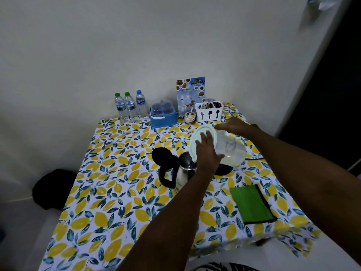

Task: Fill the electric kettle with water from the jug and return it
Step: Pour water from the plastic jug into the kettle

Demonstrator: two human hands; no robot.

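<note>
Hands are tilting a clear jug (231,149) over the open kettle (184,169) mid-bench: left hand (207,153) pressing its lid (197,137), right hand (234,126) gripping behind.

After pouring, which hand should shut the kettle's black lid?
Probably the left hand: its fingers only rest on the pale lid of the clear plastic jug, above the steel kettle, whose open black lid faces that side. The right hand holds the jug.
</note>
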